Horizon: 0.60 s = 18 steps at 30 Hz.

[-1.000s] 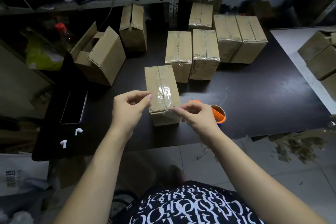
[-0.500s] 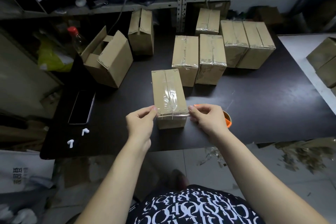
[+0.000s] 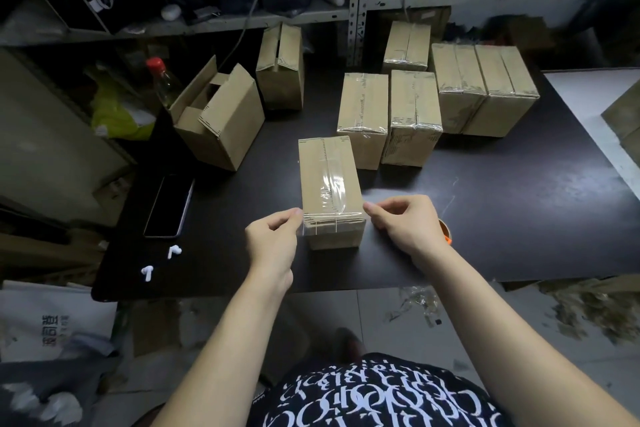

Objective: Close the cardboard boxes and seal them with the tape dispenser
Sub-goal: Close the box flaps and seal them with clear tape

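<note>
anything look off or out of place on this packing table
One open cardboard box at the left sits tilted with its flaps up, unsealed. Two white earbuds lie loose near the table's front left corner. The left hand and right hand pinch a tape strip on the near box.

Right half of table (image 3: 519,211): bare dark surface, open passage from front edge. Rear blocked by sealed boxes (image 3: 412,114) standing side by side. Left: open box (image 3: 221,118), phone (image 3: 169,206), two earbuds (image 3: 175,251) (narrow lane between phone and near box (image 3: 329,184)). Just behind right hand (image 3: 408,225): tape dispenser (image 3: 446,230), mostly hidden.
</note>
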Each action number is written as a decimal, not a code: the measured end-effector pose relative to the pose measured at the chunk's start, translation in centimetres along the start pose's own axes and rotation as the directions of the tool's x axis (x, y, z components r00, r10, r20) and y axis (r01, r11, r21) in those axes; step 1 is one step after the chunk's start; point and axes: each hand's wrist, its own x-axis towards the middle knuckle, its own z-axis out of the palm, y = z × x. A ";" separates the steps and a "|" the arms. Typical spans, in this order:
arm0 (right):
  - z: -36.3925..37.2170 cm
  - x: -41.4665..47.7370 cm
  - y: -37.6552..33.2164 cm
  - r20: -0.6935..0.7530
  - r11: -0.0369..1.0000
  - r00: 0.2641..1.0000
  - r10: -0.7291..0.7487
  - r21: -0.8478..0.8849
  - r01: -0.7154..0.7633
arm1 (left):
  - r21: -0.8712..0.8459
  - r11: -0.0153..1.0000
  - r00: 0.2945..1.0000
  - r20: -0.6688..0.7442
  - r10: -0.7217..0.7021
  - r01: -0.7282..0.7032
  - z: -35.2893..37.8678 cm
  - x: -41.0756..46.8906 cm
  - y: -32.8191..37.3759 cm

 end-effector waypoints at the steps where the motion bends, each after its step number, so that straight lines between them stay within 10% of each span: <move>1: -0.1 0.1 0.0 0.000 1.000 1.000 0.009 -0.013 -0.009 | 0.001 1.000 1.000 0.016 0.005 -0.005 0.0 0.1 -0.1; 18: 0.2 1.0 1.9 0.077 0.995 0.995 0.061 0.072 -0.067 | -0.146 0.980 0.989 0.089 -0.121 0.134 0.8 1.6 -2.7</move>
